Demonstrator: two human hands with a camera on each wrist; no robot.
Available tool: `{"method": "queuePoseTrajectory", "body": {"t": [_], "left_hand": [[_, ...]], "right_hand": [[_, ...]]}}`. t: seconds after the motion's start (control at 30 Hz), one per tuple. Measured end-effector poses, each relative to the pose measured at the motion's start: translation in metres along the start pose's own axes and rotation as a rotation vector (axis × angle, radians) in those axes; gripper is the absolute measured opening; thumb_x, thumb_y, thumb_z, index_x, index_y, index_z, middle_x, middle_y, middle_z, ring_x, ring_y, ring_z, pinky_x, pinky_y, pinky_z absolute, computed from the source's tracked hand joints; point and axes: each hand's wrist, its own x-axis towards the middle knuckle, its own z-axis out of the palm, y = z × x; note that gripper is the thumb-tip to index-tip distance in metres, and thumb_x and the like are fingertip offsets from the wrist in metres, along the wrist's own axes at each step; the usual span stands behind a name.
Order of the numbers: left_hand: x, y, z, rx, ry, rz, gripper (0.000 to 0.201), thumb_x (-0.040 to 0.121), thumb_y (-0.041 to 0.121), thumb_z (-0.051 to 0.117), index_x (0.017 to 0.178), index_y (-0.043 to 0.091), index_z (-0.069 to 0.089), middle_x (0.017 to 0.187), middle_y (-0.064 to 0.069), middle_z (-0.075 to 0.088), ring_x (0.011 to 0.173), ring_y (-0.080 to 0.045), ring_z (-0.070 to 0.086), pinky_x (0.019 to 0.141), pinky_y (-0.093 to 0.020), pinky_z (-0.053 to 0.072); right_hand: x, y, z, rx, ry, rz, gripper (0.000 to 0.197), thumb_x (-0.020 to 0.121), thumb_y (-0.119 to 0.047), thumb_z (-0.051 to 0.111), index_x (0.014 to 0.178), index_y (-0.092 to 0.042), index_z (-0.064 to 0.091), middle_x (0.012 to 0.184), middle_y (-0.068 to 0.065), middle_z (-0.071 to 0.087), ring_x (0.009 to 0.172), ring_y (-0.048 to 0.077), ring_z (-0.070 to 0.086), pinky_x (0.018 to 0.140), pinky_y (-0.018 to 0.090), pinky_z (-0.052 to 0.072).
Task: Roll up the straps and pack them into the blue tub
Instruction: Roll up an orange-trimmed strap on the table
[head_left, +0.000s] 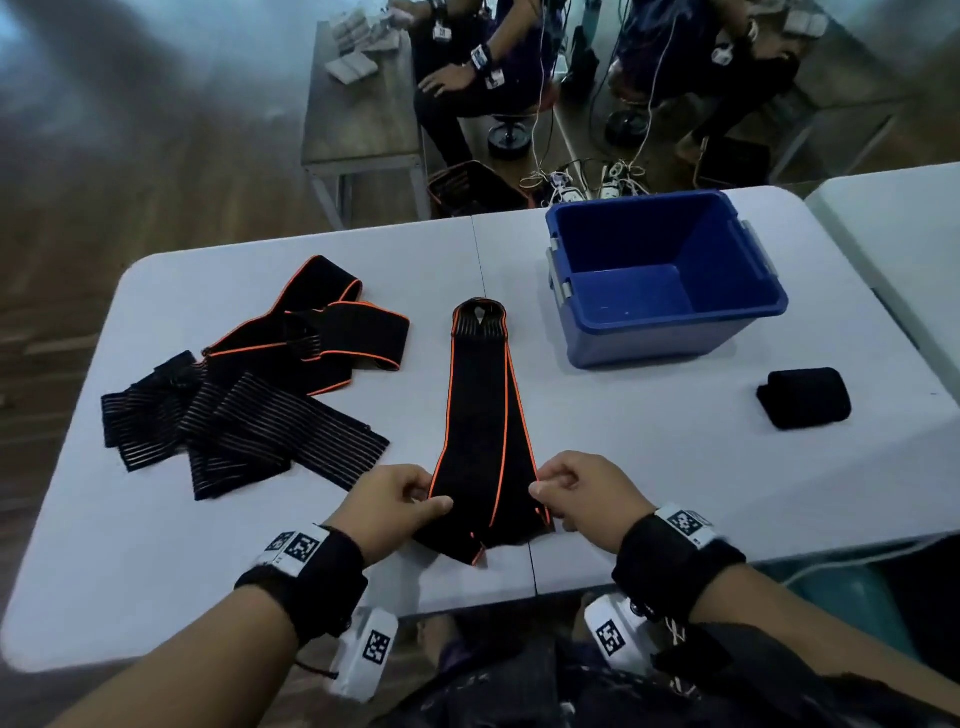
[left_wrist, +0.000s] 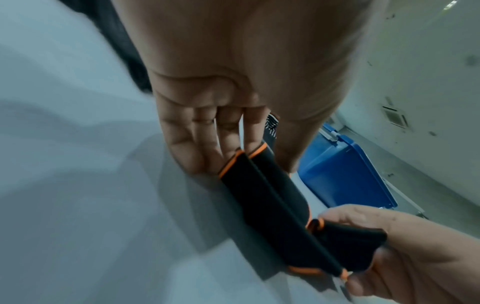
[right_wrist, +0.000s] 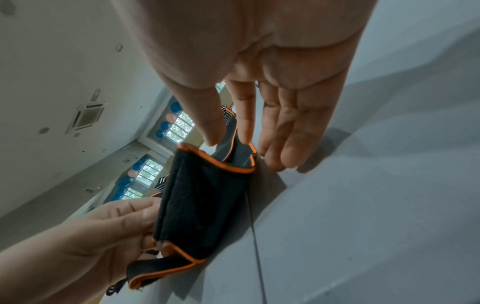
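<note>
A long black strap (head_left: 478, 415) with orange edging lies lengthwise on the white table (head_left: 649, 447), doubled over, its near end at the front edge. My left hand (head_left: 434, 496) pinches the strap's left edge near that end. My right hand (head_left: 543, 486) pinches the right edge. In the left wrist view the left hand (left_wrist: 249, 162) holds the strap (left_wrist: 272, 205) between thumb and fingers. In the right wrist view the right hand (right_wrist: 230, 142) nips the strap (right_wrist: 202, 205) between thumb and forefinger. The blue tub (head_left: 665, 275) stands behind at the right and looks empty.
A heap of unrolled straps (head_left: 260, 389), some orange-edged and some ribbed, lies at the left. One rolled black strap (head_left: 805, 397) sits at the right, in front of the tub. A second white table (head_left: 909, 249) adjoins on the right. Behind, a seated person (head_left: 467, 78), cables, a wooden table.
</note>
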Motion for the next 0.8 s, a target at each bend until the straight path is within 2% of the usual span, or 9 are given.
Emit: {"method": "queuePoseTrajectory", "body": {"t": [0.1, 0.2, 0.3, 0.43, 0.53, 0.6, 0.67, 0.73, 0.8], "left_hand": [[-0.003, -0.001, 0.008, -0.058, 0.069, -0.029, 0.028, 0.085, 0.031, 0.078, 0.067, 0.018, 0.06, 0.057, 0.007, 0.057, 0.051, 0.0, 0.049, 0.056, -0.02, 0.042], [-0.008, 0.008, 0.008, -0.273, 0.073, -0.062, 0.017, 0.09, 0.021, 0.074, 0.077, 0.011, 0.07, 0.06, -0.002, 0.068, 0.056, -0.01, 0.062, 0.06, -0.027, 0.052], [-0.011, 0.009, 0.002, -0.421, 0.086, -0.084, 0.017, 0.093, 0.016, 0.07, 0.081, 0.005, 0.069, 0.054, -0.005, 0.063, 0.051, -0.014, 0.058, 0.058, -0.028, 0.05], [-0.012, 0.007, -0.002, -0.695, 0.084, -0.158, 0.016, 0.094, 0.01, 0.069, 0.078, 0.007, 0.07, 0.061, -0.013, 0.058, 0.052, -0.018, 0.055, 0.065, -0.038, 0.058], [-0.015, 0.018, -0.003, -0.833, 0.046, -0.177, 0.013, 0.093, -0.001, 0.065, 0.08, 0.002, 0.067, 0.062, -0.009, 0.056, 0.049, -0.014, 0.052, 0.056, -0.03, 0.056], [-0.016, 0.027, -0.002, -0.848, 0.026, -0.165, 0.009, 0.092, -0.001, 0.066, 0.083, 0.001, 0.068, 0.064, -0.008, 0.063, 0.05, -0.014, 0.053, 0.056, -0.028, 0.055], [-0.017, 0.033, 0.002, -0.829, -0.008, -0.158, 0.007, 0.091, 0.001, 0.068, 0.084, 0.001, 0.069, 0.072, -0.013, 0.07, 0.052, -0.014, 0.054, 0.058, -0.029, 0.055], [-0.018, 0.039, 0.01, -0.793, -0.058, -0.162, 0.006, 0.091, 0.004, 0.069, 0.087, 0.0, 0.068, 0.079, -0.02, 0.072, 0.052, -0.015, 0.055, 0.057, -0.027, 0.055], [-0.017, 0.041, 0.02, -0.724, -0.084, -0.161, 0.009, 0.092, 0.005, 0.069, 0.087, -0.002, 0.068, 0.078, -0.021, 0.071, 0.053, -0.017, 0.058, 0.056, -0.026, 0.055]], "right_hand": [[-0.001, 0.001, 0.002, -0.094, 0.0, -0.023, 0.022, 0.082, -0.039, 0.075, 0.099, -0.027, 0.068, 0.086, -0.004, 0.069, 0.076, 0.011, 0.066, 0.076, 0.034, 0.058], [-0.001, -0.001, 0.002, -0.163, 0.004, -0.022, 0.025, 0.08, -0.034, 0.077, 0.102, -0.028, 0.067, 0.09, -0.006, 0.063, 0.079, 0.013, 0.063, 0.068, 0.028, 0.05], [0.0, -0.002, 0.001, -0.224, -0.016, -0.026, 0.028, 0.077, -0.027, 0.08, 0.102, -0.028, 0.066, 0.088, -0.004, 0.062, 0.079, 0.013, 0.061, 0.072, 0.024, 0.049], [0.002, -0.003, 0.0, -0.273, -0.043, -0.046, 0.031, 0.08, -0.019, 0.078, 0.109, -0.023, 0.068, 0.087, -0.005, 0.062, 0.076, 0.009, 0.06, 0.066, 0.017, 0.045], [0.001, -0.005, -0.001, -0.236, -0.08, -0.041, 0.031, 0.081, -0.016, 0.077, 0.109, -0.023, 0.067, 0.085, -0.005, 0.061, 0.072, 0.01, 0.06, 0.063, 0.018, 0.045], [0.001, -0.006, -0.001, -0.225, -0.09, -0.041, 0.03, 0.081, -0.015, 0.077, 0.108, -0.022, 0.067, 0.083, -0.004, 0.061, 0.07, 0.011, 0.059, 0.063, 0.02, 0.046], [0.001, -0.005, -0.001, -0.173, -0.106, -0.029, 0.028, 0.081, -0.011, 0.076, 0.105, -0.022, 0.067, 0.081, -0.001, 0.061, 0.065, 0.014, 0.059, 0.063, 0.026, 0.05], [0.002, -0.004, 0.0, -0.113, -0.109, -0.013, 0.025, 0.083, -0.003, 0.07, 0.101, -0.019, 0.066, 0.081, 0.004, 0.062, 0.065, 0.018, 0.062, 0.061, 0.03, 0.054], [0.002, -0.005, 0.0, -0.05, -0.092, 0.018, 0.022, 0.088, 0.003, 0.058, 0.098, -0.015, 0.066, 0.084, 0.012, 0.065, 0.066, 0.022, 0.065, 0.059, 0.033, 0.057]]}}
